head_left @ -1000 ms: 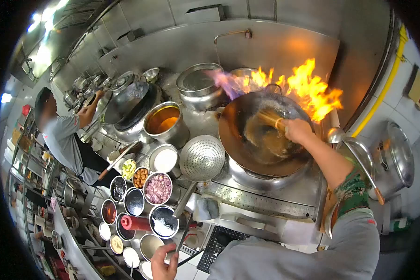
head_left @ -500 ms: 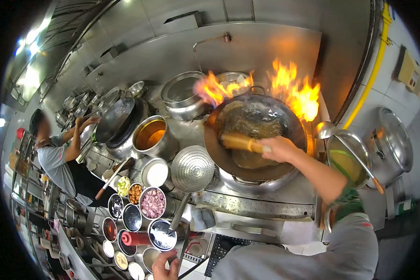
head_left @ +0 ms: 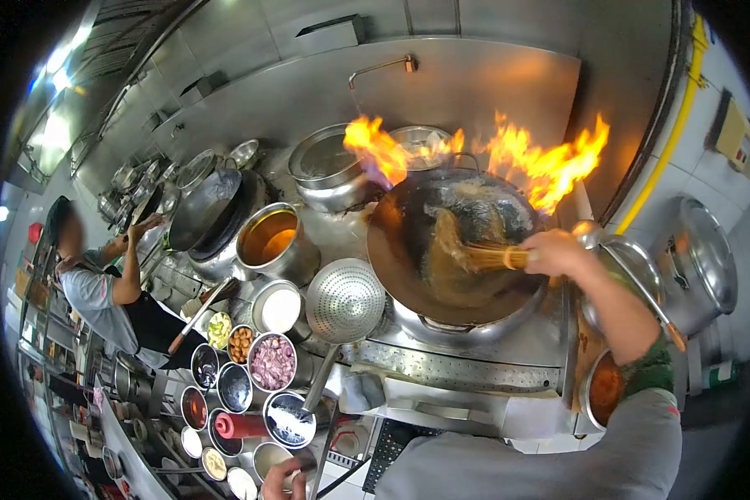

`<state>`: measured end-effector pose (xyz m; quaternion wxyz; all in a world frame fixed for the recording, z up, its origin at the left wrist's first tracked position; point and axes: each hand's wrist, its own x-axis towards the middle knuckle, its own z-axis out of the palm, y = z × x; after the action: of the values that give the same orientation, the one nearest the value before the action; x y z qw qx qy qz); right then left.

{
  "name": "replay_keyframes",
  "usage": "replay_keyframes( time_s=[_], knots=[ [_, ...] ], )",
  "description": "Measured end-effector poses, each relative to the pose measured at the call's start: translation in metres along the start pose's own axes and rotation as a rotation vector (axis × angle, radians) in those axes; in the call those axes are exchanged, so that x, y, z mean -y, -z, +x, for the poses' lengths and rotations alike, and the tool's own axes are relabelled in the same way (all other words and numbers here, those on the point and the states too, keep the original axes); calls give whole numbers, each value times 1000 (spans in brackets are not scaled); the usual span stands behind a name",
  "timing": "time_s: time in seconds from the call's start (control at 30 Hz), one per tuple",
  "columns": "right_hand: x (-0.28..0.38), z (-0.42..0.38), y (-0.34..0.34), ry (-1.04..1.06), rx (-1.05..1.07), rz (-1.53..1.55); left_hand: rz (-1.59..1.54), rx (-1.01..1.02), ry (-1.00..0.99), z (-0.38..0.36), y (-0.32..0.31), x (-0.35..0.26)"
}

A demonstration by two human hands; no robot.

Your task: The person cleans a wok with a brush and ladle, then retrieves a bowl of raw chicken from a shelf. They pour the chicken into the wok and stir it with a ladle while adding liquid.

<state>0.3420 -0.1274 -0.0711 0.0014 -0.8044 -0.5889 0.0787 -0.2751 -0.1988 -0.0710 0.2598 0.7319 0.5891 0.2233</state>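
Observation:
My right hand [head_left: 556, 254] is closed round the handle end of a bamboo wok brush [head_left: 493, 257]. The bristles reach into brownish, swirling liquid inside a large dark wok [head_left: 396, 279]. Flames [head_left: 550, 167] rise behind the wok's far rim. My left hand [head_left: 283, 482] shows only in part at the bottom edge, beside the metal containers. Its fingers are loosely bent and apart, with nothing plainly held.
Left of the wok are a perforated strainer [head_left: 345, 300], a pot of orange-brown liquid [head_left: 269, 237] and a container of chopped purple-white pieces [head_left: 272, 362]. A ladle [head_left: 642, 287] lies across a pot at right. Another person [head_left: 112, 292] works at the far left.
My right hand and the brush have moved right across the wok, and the liquid swirls differently. My left hand has shifted slightly down and left. The flames have changed shape.

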Motion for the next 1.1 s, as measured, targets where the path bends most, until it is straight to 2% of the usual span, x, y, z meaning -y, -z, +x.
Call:
replay_keyframes(
  time_s=[0.03,0.07,0.17,0.2,0.23,0.3,0.33,0.4,0.43,0.5,0.53,0.63,0.67,0.7,0.77,0.8,0.87,0.93,1.0,1.03,1.07,1.1],
  knots=[
    [-10,-6,10,32,0,-18,-68,42,257,-13,5,19],
    [-8,-7,32,-49,139,-40,-43,21,235,-18,8,22],
    [7,27,9,-237,-106,-43,-128,-10,191,-11,4,14],
    [12,41,-11,-213,-151,-70,-187,-21,184,-5,1,6],
    [21,57,-29,-206,-129,-74,-44,69,118,4,3,-5],
    [39,54,-40,-56,-151,-32,134,111,-14,6,6,-11],
    [31,43,-36,39,-177,49,67,77,36,3,7,-8],
    [-6,37,-10,91,0,34,-69,5,144,-23,6,15],
    [-18,40,-6,114,90,31,-127,-28,301,-43,4,55],
    [-12,49,-1,-22,-43,8,-124,-118,128,-46,2,59],
    [-7,47,1,-95,-108,-8,-74,-101,101,-45,0,62],
    [23,85,-49,-85,-217,110,96,-47,62,-5,-11,-9],
    [39,83,-58,-56,-217,253,94,-3,-64,10,-15,-21],
    [53,79,-63,-26,-171,296,93,44,-191,19,-18,-27],
    [63,53,-71,158,-137,312,66,65,-207,21,-25,-32],
    [64,29,-54,167,52,320,51,79,-209,22,-29,-33],
    [34,-12,-44,324,121,400,-2,60,-141,14,-30,-27],
    [5,-48,14,227,284,235,-86,53,-34,-1,-32,0],
    [-23,-56,44,22,358,151,-65,47,-54,-1,-33,3],
    [-20,-55,49,-154,263,13,-56,42,-70,0,-34,4],
    [-19,-42,44,-197,151,-50,97,72,-103,6,-35,11],
    [-18,-23,30,-239,39,-115,56,96,-102,12,-37,-1]
  ],
)
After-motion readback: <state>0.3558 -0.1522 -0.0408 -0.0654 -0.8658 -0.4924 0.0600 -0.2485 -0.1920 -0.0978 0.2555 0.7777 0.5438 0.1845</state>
